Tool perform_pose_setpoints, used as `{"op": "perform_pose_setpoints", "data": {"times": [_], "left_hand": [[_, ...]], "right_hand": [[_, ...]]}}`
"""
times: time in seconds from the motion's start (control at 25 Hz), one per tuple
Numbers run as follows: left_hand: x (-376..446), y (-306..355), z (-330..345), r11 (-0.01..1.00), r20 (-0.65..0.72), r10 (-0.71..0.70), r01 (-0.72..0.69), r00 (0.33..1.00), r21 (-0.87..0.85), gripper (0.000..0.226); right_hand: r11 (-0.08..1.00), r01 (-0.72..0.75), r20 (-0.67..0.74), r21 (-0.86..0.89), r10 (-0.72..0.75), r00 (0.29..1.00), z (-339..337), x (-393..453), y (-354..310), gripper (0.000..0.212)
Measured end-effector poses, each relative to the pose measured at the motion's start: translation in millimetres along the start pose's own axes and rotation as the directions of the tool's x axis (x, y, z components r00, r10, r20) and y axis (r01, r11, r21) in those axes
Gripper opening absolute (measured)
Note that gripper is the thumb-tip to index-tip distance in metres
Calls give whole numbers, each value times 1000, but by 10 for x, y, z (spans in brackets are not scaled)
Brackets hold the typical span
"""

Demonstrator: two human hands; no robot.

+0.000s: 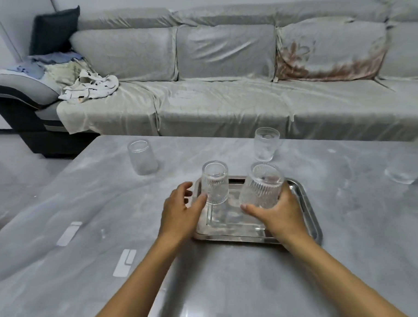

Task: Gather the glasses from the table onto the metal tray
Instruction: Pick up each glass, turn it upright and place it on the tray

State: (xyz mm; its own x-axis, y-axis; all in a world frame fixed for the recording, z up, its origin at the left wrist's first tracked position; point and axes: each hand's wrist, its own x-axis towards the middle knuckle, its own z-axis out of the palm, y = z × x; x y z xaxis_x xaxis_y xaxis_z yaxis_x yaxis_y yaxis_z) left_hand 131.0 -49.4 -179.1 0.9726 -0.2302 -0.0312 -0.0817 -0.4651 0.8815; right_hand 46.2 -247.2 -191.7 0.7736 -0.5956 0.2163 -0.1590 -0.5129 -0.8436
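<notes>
Currently, your right hand [281,212] grips a ribbed clear glass tumbler [262,185], tilted, over the rectangular shiny metal tray [309,211]. Your left hand [181,207] is loosely open, thumb touching a narrower ribbed glass [215,182] standing on the tray's left part. Set the tilted tumbler upright and lower it flat, apart from its neighbour, before releasing. Beyond the tray, three clear glasses remain on the grey marbled table [233,289]: far left [142,157], far centre [265,144], far right [401,171].
</notes>
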Motion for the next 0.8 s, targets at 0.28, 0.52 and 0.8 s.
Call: {"op": "perform_pose_setpoints", "data": {"times": [0.28, 0.52, 0.8], "left_hand": [[164, -367, 134, 973, 14, -202, 199, 979, 122, 34], [214, -446, 164, 973, 13, -163, 158, 987, 168, 16], [236, -465, 167, 979, 6, -122, 119, 992, 165, 17]], "right_hand": [[987, -71, 26, -146, 76, 997, 370, 384, 324, 94], [970, -61, 28, -237, 70, 997, 571, 402, 373, 98], [955, -72, -14, -289, 71, 997, 609, 420, 336, 89]]}}
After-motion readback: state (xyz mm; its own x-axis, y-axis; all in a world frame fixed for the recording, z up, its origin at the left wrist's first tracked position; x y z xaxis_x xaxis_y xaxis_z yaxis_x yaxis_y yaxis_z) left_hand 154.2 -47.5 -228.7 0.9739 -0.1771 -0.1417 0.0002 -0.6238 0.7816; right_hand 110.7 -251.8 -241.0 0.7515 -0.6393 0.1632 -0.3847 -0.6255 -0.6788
